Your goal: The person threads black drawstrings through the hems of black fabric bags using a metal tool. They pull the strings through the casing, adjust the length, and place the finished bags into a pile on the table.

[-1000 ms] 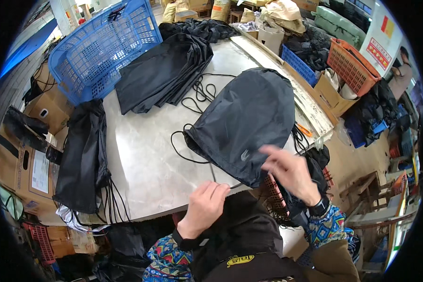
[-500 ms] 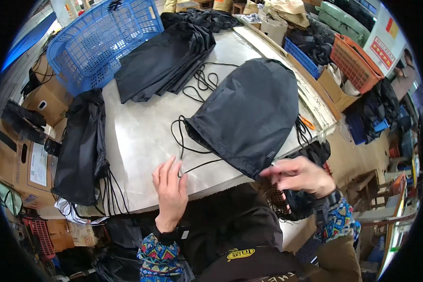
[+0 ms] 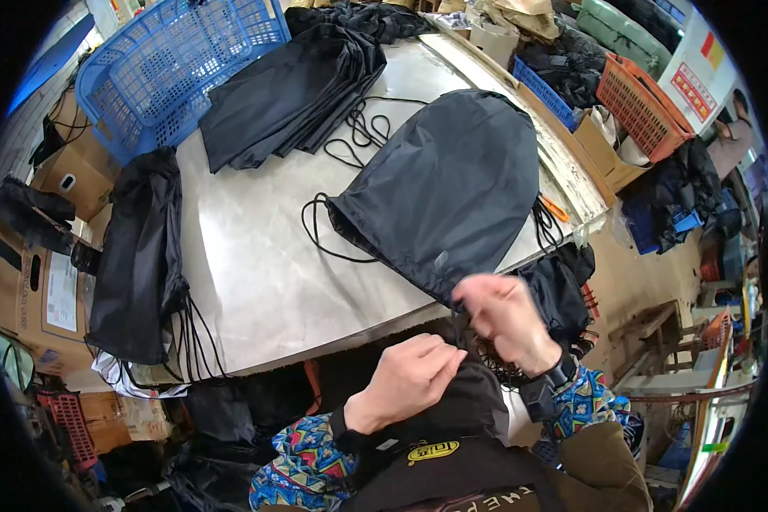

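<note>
Fingers of right hand (image 3: 505,317) pinched on near corner of black drawstring bag (image 3: 448,192) lying on metal table (image 3: 256,273), left hand (image 3: 405,380) loosely curled (holding nothing visible) below table edge, one blue basket (image 3: 158,72), two orange crates.

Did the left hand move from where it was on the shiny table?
Yes. The left hand has pulled back off the metal table, toward the person's body, and is now below the table's near edge.

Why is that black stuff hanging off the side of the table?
A bundle of black drawstring bags droops over the left edge of the metal table, cords dangling, half slipped off. The stack of bags further back lies flat.
</note>
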Tool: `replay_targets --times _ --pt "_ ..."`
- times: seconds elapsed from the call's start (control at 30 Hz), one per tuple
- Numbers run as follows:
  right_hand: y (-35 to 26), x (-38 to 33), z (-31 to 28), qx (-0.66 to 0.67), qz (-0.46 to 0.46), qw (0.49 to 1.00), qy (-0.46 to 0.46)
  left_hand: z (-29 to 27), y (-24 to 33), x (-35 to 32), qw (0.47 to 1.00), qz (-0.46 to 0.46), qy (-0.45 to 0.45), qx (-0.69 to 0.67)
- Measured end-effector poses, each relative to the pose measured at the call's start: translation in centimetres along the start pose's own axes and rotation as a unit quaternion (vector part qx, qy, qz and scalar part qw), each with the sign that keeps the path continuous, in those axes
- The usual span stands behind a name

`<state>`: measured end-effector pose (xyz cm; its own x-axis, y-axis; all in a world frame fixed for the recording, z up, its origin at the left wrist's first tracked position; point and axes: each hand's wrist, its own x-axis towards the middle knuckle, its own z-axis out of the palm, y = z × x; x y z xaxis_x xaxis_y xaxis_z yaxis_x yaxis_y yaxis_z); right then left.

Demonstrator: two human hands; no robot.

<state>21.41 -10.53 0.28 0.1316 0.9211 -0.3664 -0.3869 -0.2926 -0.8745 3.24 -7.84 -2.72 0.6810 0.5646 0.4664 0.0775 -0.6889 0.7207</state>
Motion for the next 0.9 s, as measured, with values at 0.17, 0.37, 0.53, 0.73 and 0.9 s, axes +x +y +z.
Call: replay_targets --times 0.17,0.37,0.53,0.73,0.9 --pt "-3.6 1.9 -4.9 0.158 -0.19 0.965 0.088 -4.0 -1.4 -2.8 0.983 -0.164 0.022 -0.078" --pt "-8.1 0.9 -13.5 0.145 -0.425 0.838 0.312 -8.7 -8.4 -8.9 0.786 -0.354 0.414 -0.291" --pt "-7.3 -0.3 -10.5 -0.18 -0.418 0.81 0.37 -12.3 -9.8 -8.9 0.827 -0.26 0.353 0.351" --pt "1.8 0.2 1.1 -0.683 -0.391 0.614 0.055 -8.3 -7.2 4.3 0.899 -0.043 0.124 0.418" --pt "2.4 3.2 -3.6 -0.74 -0.375 0.541 0.141 -8.7 -11.7 3.9 0.934 -0.166 0.257 0.183"
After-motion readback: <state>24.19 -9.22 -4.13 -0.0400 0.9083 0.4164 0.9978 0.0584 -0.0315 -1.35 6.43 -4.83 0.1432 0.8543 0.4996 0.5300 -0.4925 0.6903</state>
